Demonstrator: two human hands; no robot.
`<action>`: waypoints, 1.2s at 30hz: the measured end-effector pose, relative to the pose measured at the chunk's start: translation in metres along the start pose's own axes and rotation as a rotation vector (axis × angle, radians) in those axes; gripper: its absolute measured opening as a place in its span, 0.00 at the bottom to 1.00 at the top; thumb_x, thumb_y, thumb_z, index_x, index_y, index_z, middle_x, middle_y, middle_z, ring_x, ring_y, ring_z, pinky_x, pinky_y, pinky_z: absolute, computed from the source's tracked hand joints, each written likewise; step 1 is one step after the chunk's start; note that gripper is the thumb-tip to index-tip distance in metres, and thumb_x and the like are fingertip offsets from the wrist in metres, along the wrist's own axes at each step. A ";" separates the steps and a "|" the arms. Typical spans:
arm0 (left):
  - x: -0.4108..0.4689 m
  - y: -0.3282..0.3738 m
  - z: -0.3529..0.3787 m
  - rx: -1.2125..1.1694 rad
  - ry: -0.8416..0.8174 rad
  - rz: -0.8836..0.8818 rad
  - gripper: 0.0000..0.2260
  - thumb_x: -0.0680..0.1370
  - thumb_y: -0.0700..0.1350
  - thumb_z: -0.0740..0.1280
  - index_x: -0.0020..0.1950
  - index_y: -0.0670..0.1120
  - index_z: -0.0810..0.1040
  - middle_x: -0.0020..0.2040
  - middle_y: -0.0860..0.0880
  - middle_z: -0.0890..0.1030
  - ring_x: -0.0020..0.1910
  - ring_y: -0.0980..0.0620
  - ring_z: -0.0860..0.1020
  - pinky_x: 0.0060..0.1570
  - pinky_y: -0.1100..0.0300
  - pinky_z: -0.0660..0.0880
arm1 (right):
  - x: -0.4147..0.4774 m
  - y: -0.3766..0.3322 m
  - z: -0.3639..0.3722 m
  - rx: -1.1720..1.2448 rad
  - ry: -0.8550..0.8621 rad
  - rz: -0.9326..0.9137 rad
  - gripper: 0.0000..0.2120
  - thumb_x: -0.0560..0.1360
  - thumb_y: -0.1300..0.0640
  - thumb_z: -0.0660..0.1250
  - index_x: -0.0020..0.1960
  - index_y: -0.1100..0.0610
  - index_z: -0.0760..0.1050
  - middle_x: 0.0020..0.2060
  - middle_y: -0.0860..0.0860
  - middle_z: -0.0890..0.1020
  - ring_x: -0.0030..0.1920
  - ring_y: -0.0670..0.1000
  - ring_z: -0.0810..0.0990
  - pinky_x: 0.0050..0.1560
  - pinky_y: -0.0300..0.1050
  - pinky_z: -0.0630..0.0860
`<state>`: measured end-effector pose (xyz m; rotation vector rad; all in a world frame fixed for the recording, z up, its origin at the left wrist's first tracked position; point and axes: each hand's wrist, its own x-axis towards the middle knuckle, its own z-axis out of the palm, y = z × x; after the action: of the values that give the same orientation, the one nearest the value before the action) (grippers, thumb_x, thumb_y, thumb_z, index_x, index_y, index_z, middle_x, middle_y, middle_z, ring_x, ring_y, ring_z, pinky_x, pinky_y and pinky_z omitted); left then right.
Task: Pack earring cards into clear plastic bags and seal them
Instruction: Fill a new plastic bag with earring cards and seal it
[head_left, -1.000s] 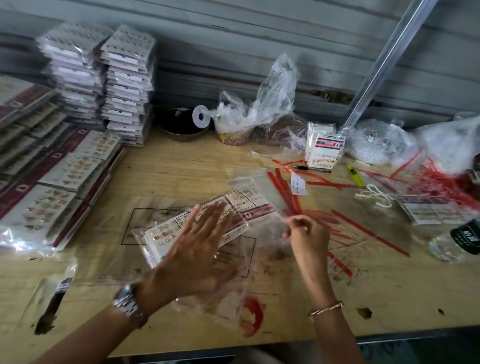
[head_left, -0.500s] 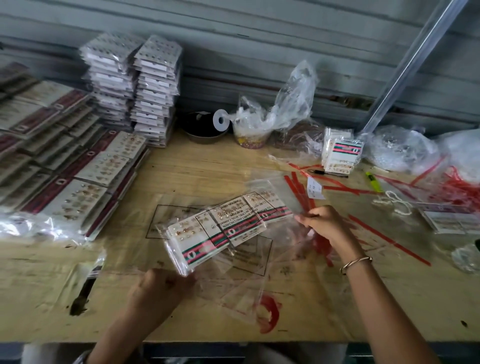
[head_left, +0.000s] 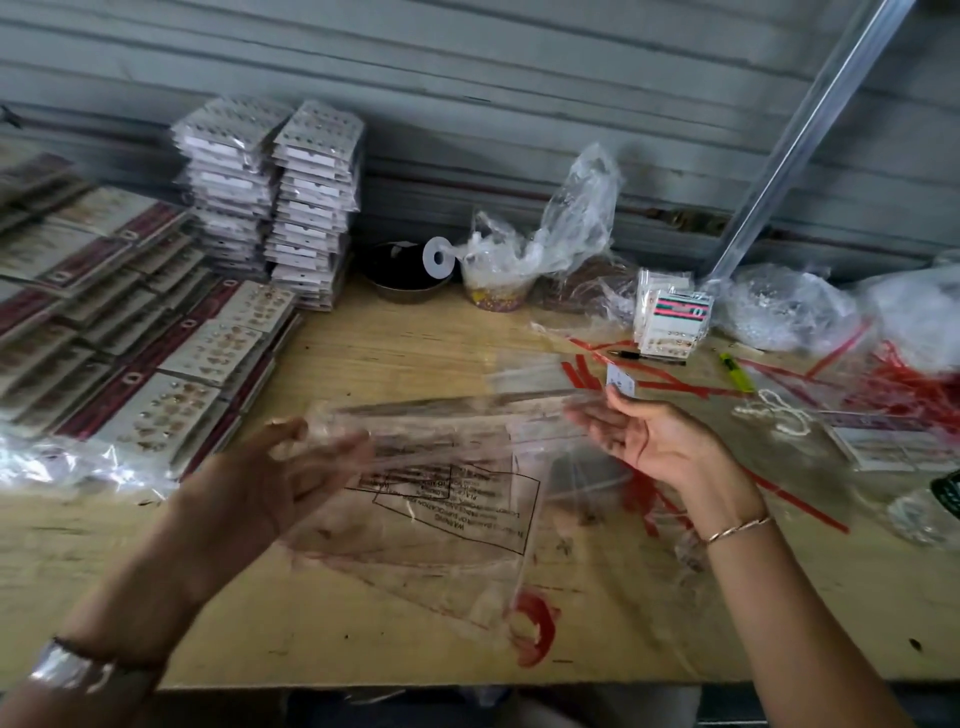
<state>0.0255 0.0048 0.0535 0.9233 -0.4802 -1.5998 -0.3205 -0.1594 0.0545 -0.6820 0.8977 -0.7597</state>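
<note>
A clear bag with earring cards (head_left: 457, 408) hangs edge-on and blurred between my hands, above the wooden table (head_left: 395, 353). My left hand (head_left: 280, 478) holds its left end between thumb and fingers. My right hand (head_left: 644, 436) is palm up with relaxed fingers, and its fingertips touch the bag's right end. Empty clear bags (head_left: 467, 514) with a printed warning box lie flat under my hands. A small upright bundle of earring cards (head_left: 670, 322) stands at the back right.
Two tall stacks of packed cards (head_left: 275, 202) stand at the back left, with rows of card sheets (head_left: 156, 364) beside them. Red peel strips (head_left: 680, 387), a pen (head_left: 644, 357), a yellow marker (head_left: 735, 371), a dark bowl (head_left: 405, 278) and crumpled plastic bags (head_left: 789, 306) litter the right side.
The bag of cards has been lifted off the table and turned from face-up to edge-on. My right hand has opened and turned palm up at the bag's right end.
</note>
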 end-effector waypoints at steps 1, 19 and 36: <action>0.001 0.008 -0.003 -0.012 -0.009 0.018 0.08 0.80 0.45 0.58 0.42 0.47 0.71 0.63 0.36 0.78 0.62 0.41 0.78 0.50 0.52 0.80 | -0.003 -0.001 0.001 -0.025 -0.035 -0.029 0.08 0.74 0.62 0.64 0.46 0.63 0.81 0.53 0.63 0.83 0.49 0.55 0.85 0.38 0.40 0.82; 0.020 0.015 -0.029 0.066 -0.014 0.226 0.06 0.77 0.44 0.58 0.42 0.43 0.68 0.61 0.36 0.79 0.62 0.44 0.78 0.62 0.49 0.73 | -0.013 0.023 0.011 -0.229 0.012 -0.310 0.06 0.71 0.64 0.66 0.37 0.59 0.71 0.55 0.58 0.83 0.58 0.53 0.82 0.51 0.45 0.73; 0.031 -0.037 -0.081 0.655 0.287 -0.079 0.10 0.81 0.45 0.64 0.43 0.41 0.77 0.42 0.42 0.86 0.33 0.47 0.84 0.26 0.61 0.77 | -0.020 0.074 -0.005 -0.675 0.428 -0.060 0.07 0.75 0.66 0.68 0.42 0.70 0.76 0.32 0.57 0.81 0.23 0.44 0.73 0.22 0.34 0.67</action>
<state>0.0644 -0.0017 -0.0323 1.6531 -0.7906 -1.3584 -0.3120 -0.1031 0.0029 -1.1647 1.5623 -0.6620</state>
